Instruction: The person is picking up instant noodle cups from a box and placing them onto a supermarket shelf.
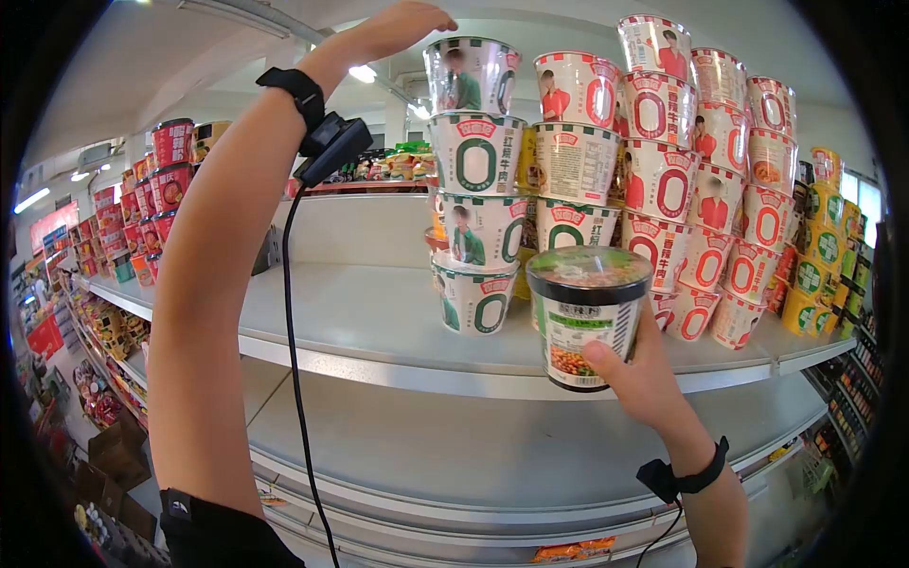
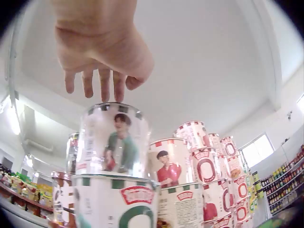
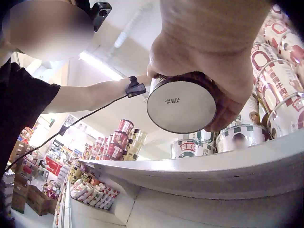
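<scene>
My right hand [image 1: 650, 377] grips an instant noodle cup [image 1: 582, 331] with a dark-rimmed lid and a green and white label, held in front of the shelf edge. The cup's pale base [image 3: 181, 107], printed with a date code, faces the right wrist camera. My left hand [image 1: 402, 26] is raised over the top noodle cup [image 1: 471, 80] of the leftmost stack, its fingers extended. In the left wrist view the fingertips [image 2: 105, 97] come right to that cup's upper rim. Beneath it, green-rimmed cups [image 1: 476, 156] stand one on another.
More stacks of red-rimmed cups [image 1: 660, 109] rise to the right, with yellow cups [image 1: 814, 284] at the far right. Red cups [image 1: 170, 185] are piled at the far left. The white shelf [image 1: 350, 331] has a raised front lip, and a black cable [image 1: 294, 350] hangs from my left wrist.
</scene>
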The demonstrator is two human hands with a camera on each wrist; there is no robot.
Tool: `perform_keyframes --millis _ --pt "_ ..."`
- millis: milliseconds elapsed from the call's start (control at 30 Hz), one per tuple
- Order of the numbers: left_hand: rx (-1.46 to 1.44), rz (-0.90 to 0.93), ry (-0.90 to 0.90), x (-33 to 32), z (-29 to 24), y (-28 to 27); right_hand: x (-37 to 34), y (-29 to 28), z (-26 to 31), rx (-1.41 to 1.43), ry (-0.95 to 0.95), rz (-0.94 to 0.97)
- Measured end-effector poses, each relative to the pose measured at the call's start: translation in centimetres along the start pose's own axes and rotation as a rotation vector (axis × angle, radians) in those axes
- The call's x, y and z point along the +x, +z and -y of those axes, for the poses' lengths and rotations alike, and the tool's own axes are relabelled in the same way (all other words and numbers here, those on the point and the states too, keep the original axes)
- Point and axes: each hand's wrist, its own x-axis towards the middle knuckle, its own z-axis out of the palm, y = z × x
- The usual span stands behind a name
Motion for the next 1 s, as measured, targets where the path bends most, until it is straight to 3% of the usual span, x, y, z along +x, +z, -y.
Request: perform_keyframes --millis 33,100,200,267,367,400,467,667,733,767,833,867,933,1000 --pt "-0.002 0.095 -0.074 -0.9 0.7 -0.8 -0.1 0.0 0.1 0.010 0.033 0.004" --pt "-0.070 0.101 0.011 -1.4 3.7 -0.5 -0.2 0.2 0.3 0.026 0.051 0.013" --pt "-0.156 0.081 -0.119 -3.6 1.6 -0.2 -0.6 0.4 0.1 -0.007 0.040 0.014" --pt "0.067 0.056 0.052 -2.4 3.1 -0.2 -0.8 0.5 -0.3 -0.069 0.033 0.043" --pt "0.170 0.065 0.057 -2.1 -0.6 -0.5 -1.2 1.1 0.0 -0.045 0.048 0.040" --pt "0.108 -0.063 0.111 -2.8 -2.6 -0.6 -1.2 1.2 0.0 -0.048 0.046 0.041" --pt "0.110 -0.086 0.156 -2.0 -4.4 -0.2 -1.4 1.5 0.0 -0.053 0.051 0.009" --pt "0.140 -0.131 0.215 0.4 -5.9 2.2 -2.6 1.8 0.7 -0.071 0.084 -0.007" --pt "-0.024 -0.134 -0.014 0.7 -5.0 1.9 -3.0 1.4 0.3 -0.089 0.074 -0.007" --pt "-0.027 -0.139 -0.010 1.4 -2.9 1.5 -3.1 1.2 0.2 -0.104 0.067 -0.003" --pt "0.350 -0.117 0.648 4.0 5.2 1.7 -3.4 0.9 0.2 -0.110 0.082 -0.012" --pt "0.348 -0.118 0.648 3.4 5.7 1.4 -3.6 0.7 0.2 -0.074 0.097 -0.030" --pt "-0.037 0.080 0.143 1.3 5.4 1.5 -3.8 0.5 0.2 -0.040 0.113 -0.048" --pt "-0.024 0.095 0.073 -0.8 2.8 0.8 -3.9 0.2 0.0 -0.086 0.104 -0.051"
